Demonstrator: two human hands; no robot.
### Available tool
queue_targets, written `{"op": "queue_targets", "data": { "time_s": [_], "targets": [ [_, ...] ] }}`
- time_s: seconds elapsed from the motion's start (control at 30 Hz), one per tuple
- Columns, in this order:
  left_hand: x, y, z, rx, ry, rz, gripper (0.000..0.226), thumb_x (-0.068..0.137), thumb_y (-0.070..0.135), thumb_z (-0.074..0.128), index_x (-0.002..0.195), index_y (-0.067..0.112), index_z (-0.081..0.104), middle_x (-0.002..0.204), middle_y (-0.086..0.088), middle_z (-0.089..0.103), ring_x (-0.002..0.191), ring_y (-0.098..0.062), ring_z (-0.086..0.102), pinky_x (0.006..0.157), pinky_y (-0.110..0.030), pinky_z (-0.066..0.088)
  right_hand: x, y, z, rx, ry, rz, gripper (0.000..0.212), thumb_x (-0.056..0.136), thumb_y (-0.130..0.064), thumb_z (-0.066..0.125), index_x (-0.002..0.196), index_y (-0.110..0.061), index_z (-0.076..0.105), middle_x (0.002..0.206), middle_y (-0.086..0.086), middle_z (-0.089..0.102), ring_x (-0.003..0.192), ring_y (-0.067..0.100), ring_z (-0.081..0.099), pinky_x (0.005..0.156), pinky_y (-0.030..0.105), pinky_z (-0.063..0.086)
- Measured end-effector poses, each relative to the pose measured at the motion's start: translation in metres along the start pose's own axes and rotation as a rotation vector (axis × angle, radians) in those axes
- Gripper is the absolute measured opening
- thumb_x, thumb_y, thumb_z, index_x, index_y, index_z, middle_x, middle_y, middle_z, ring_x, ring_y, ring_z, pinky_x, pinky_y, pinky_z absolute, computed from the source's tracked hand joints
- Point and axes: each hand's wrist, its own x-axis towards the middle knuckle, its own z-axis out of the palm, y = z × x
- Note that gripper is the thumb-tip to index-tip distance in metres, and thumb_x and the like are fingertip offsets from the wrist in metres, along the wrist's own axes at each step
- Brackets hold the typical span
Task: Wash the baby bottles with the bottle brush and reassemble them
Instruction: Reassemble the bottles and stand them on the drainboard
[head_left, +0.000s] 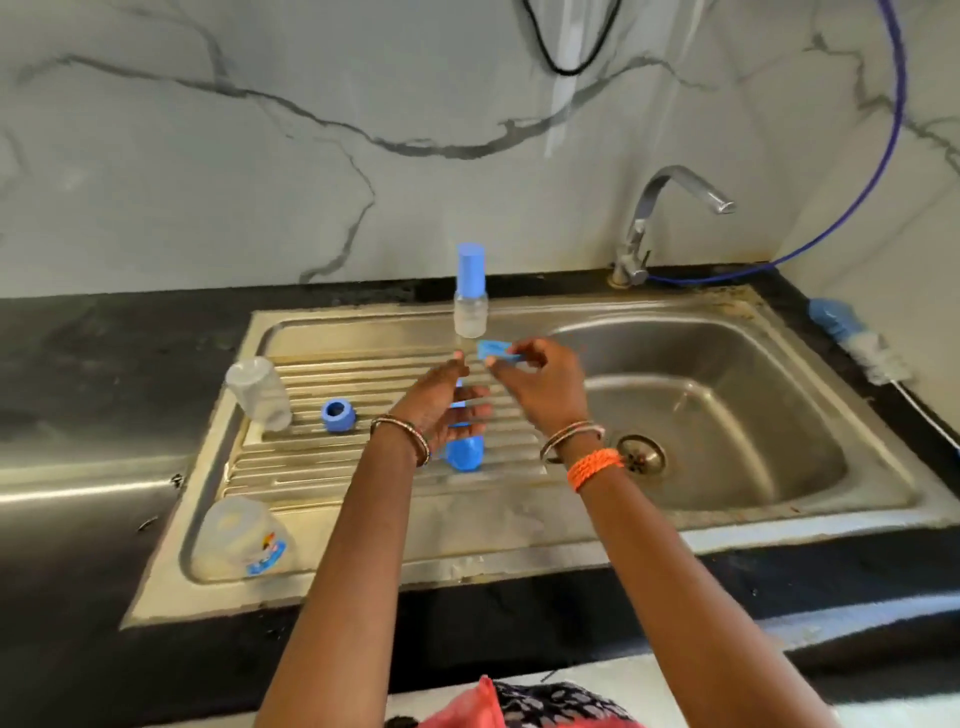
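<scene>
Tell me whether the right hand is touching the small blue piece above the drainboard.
Touching. The head view shows the right hand pinching the small blue piece between its fingertips, no gap visible.

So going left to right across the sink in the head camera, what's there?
Clear bottle lying on the drainboard → blue ring → left hand → right hand pinching a small blue piece → drain → bottle brush on the counter.

the ridged draining board (322, 462) is crowded: an upright bottle (470, 291) at the back, a tipped bottle (260, 392) and blue ring (338, 414) to the left, a jug (244, 538) in front. the sink basin (727, 415) lies open, with the tap (670, 208) overhanging its far edge.
</scene>
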Motion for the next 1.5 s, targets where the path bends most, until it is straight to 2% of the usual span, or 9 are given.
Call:
{"op": "queue_targets", "data": {
  "time_s": [0.17,0.27,0.53,0.77,0.9,1.07,1.23,1.37,1.5],
  "targets": [
    [-0.015,0.009,-0.056,-0.380,0.042,0.070,0.034,0.102,0.027,0.035,0.090,0.005,0.056,0.062,-0.008,0.068,0.050,-0.014,0.063,0.049,-0.027,0.056,-0.028,-0.020,0.053,-0.071,-0.349,-0.281,0.041,0.082,-0.005,0.067,0.122,-0.006,0.061,0.120,0.008,0.064,0.109,0.015,0.059,0.098,0.026,0.043],
    [-0.023,0.003,-0.087,-0.419,0.267,0.159,0.025,0.103,0.019,0.036,0.087,0.006,0.050,0.076,-0.016,0.061,0.064,-0.022,0.061,0.063,-0.033,0.058,-0.028,-0.015,0.073,-0.196,-0.495,-0.240,0.057,0.088,-0.010,0.061,0.141,-0.010,0.041,0.140,0.007,0.049,0.125,0.019,0.048,0.101,0.023,0.036],
    [-0.042,-0.009,-0.122,-0.451,0.341,0.094,0.021,0.101,0.022,0.041,0.097,0.004,0.051,0.118,-0.025,0.056,0.105,-0.035,0.057,0.065,-0.039,0.058,-0.035,-0.007,0.122,-0.850,-0.775,-0.409,0.024,0.088,0.001,0.053,0.109,-0.003,0.063,0.114,0.018,0.060,0.105,0.035,0.060,0.083,0.037,0.050],
    [-0.038,0.002,-0.083,-0.526,0.192,0.038,0.022,0.099,0.012,0.038,0.092,-0.003,0.052,0.095,-0.021,0.058,0.084,-0.033,0.058,0.056,-0.043,0.056,0.022,-0.071,-0.022,-0.023,-0.847,0.170,0.017,0.077,0.009,0.066,0.091,0.001,0.071,0.069,0.006,0.071,0.057,0.007,0.067,0.055,0.012,0.051],
    [-0.027,0.006,-0.035,-0.497,0.014,-0.025,0.025,0.097,0.009,0.038,0.092,-0.008,0.056,0.090,-0.023,0.064,0.088,-0.034,0.060,0.064,-0.039,0.057,0.042,-0.053,-0.120,0.489,-0.564,0.348,0.025,0.070,0.001,0.055,0.071,-0.012,0.076,0.068,-0.001,0.071,0.063,0.007,0.069,0.055,0.013,0.053],
    [-0.013,-0.009,0.011,-0.444,-0.114,-0.081,0.026,0.100,0.018,0.039,0.108,-0.003,0.052,0.091,-0.024,0.063,0.070,-0.032,0.067,0.061,-0.043,0.057,0.034,0.058,-0.137,-0.846,0.028,0.419,0.026,0.089,0.000,0.052,0.113,0.004,0.060,0.118,0.024,0.061,0.112,0.038,0.057,0.093,0.041,0.046],
    [-0.003,-0.019,0.043,-0.243,-0.085,-0.133,0.012,0.094,0.028,0.053,0.091,0.016,0.056,0.083,-0.005,0.054,0.066,-0.014,0.050,0.054,-0.023,0.044,0.033,0.044,-0.140,-0.214,-0.167,0.545,0.005,0.086,0.009,0.058,0.087,0.008,0.062,0.088,0.022,0.067,0.072,0.021,0.069,0.063,0.024,0.057],
    [-0.004,-0.018,0.062,-0.379,-0.073,-0.092,0.008,0.094,0.017,0.055,0.089,0.011,0.058,0.090,-0.011,0.056,0.076,-0.019,0.052,0.061,-0.025,0.046,0.024,0.042,-0.123,-0.295,0.299,0.439,0.016,0.082,0.001,0.058,0.093,0.003,0.069,0.099,0.024,0.066,0.099,0.038,0.061,0.088,0.031,0.044],
    [-0.005,-0.013,0.073,-0.540,-0.116,-0.065,0.012,0.094,0.012,0.054,0.094,0.001,0.057,0.098,-0.019,0.059,0.089,-0.028,0.058,0.061,-0.040,0.057,0.026,0.013,-0.106,0.113,0.315,0.403,0.028,0.078,0.004,0.065,0.105,-0.004,0.067,0.100,0.011,0.069,0.096,0.022,0.064,0.091,0.027,0.049]
  ]
}}
